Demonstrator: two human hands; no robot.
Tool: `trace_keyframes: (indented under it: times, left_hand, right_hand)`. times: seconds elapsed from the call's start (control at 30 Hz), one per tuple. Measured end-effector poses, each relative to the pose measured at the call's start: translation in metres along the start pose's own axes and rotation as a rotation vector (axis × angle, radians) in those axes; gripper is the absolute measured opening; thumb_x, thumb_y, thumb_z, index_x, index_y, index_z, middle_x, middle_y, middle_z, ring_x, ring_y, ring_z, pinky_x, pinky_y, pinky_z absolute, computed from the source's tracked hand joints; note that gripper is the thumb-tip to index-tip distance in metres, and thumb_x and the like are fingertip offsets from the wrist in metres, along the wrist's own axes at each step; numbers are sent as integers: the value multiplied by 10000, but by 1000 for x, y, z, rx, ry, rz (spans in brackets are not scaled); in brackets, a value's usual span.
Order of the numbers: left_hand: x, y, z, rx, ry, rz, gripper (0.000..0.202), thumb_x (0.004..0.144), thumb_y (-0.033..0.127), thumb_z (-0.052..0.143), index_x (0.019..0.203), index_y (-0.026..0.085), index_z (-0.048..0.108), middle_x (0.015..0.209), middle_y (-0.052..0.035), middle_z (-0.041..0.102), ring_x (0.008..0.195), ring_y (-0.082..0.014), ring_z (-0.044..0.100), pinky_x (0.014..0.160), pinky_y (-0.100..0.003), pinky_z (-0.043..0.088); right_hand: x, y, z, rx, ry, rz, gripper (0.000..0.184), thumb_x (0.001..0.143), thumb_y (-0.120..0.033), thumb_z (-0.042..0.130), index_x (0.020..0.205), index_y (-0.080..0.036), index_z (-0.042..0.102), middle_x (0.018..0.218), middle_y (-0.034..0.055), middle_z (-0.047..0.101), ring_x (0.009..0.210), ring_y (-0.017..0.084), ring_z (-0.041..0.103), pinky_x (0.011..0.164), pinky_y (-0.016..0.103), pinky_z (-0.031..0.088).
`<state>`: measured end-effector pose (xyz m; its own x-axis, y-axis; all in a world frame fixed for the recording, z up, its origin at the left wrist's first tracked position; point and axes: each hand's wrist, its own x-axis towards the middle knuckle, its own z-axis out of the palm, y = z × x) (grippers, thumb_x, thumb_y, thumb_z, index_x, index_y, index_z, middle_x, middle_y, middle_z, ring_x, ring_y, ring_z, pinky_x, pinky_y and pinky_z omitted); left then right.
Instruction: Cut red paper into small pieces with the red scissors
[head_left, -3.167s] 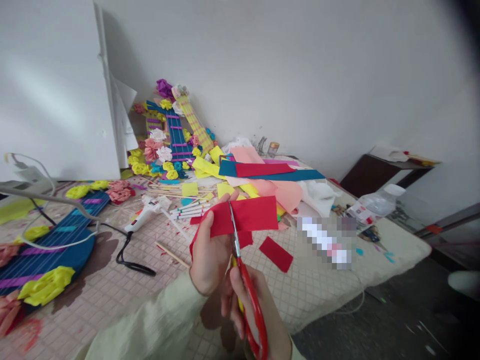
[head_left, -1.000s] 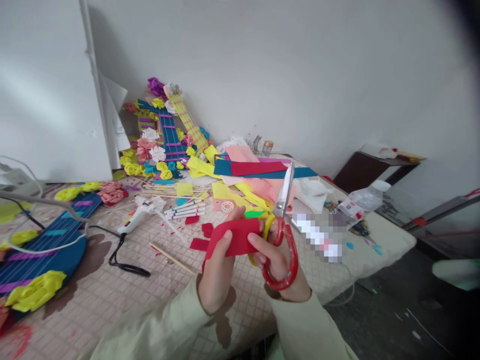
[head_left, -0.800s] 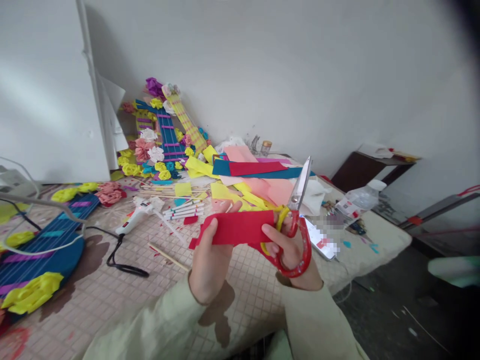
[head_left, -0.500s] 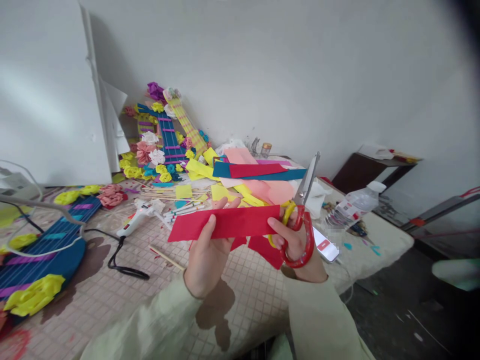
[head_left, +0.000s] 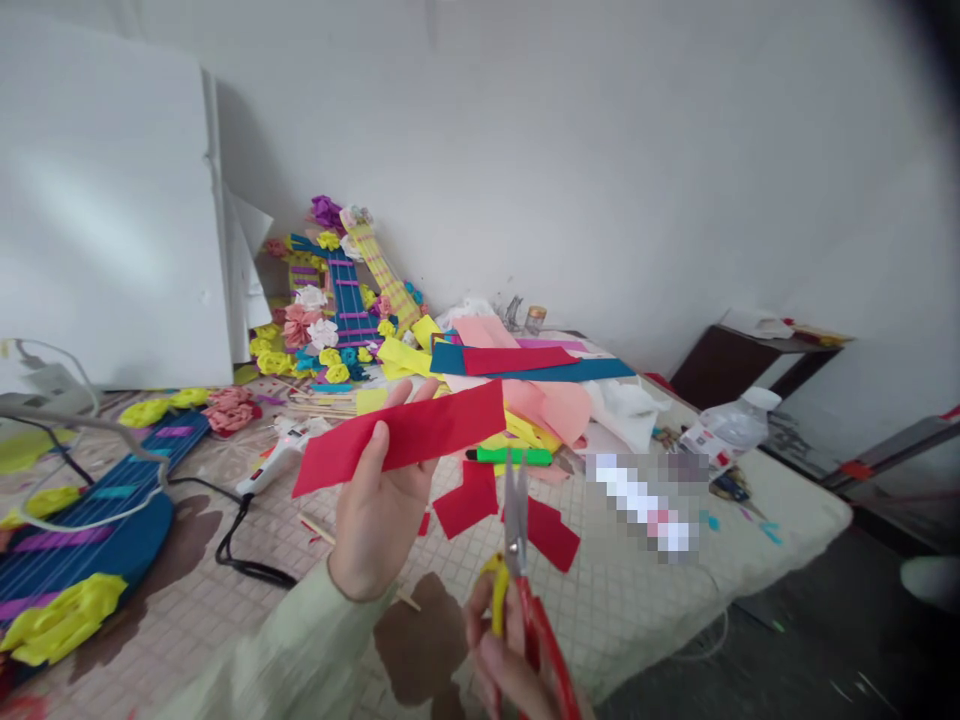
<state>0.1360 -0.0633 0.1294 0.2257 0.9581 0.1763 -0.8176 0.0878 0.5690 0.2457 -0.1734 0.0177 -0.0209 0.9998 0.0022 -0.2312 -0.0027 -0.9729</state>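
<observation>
My left hand holds a long red paper strip up above the table, thumb in front and fingers behind it. Lower down and to the right, my right hand grips scissors with red and yellow handles, the narrow blades pointing away from me and slightly parted. The blades are apart from the strip. Beneath them on the table lie cut red paper pieces. A green marker rests just behind those pieces.
A glue gun and a blue paper guitar lie at the left. Decorated guitars lean on the wall. Coloured paper sheets are piled at the back. A plastic bottle is at the right, near a blurred-out patch.
My right hand has let go of the strip's right end and moved down with the scissors, blades now pointing forward. My left hand has moved left with the strip, which tilts. The green marker shows.
</observation>
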Motion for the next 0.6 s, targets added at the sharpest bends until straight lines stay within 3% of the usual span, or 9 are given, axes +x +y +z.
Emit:
trace_keyframes:
  times: [0.2,0.37,0.6]
  left_hand:
    - [-4,4,5,-9,10,5,310,912,305,401,1163,251,576,1303,8,552,1344,-159,287,1144,-359,183]
    - [-6,0,4,9,26,-6,316,898,317,430,1162,236,584,1330,-5,527,1352,-170,270,1149,-330,155]
    - [-7,-8,3,38,36,-32,318,889,335,440,1147,250,604,1358,11,498,1351,-192,274,1130,-347,225]
  right_hand:
    - [-5,9,30,-151,112,-66,391,665,-562,623,799,-226,474,643,-22,443,482,79,394,423,199,343]
    - [-3,5,37,-184,114,-79,363,688,-506,620,882,-244,460,706,-27,431,472,64,315,414,201,306]
    - [0,-10,46,-255,61,-99,309,716,-440,593,872,-217,447,684,-27,417,516,79,370,452,216,290]
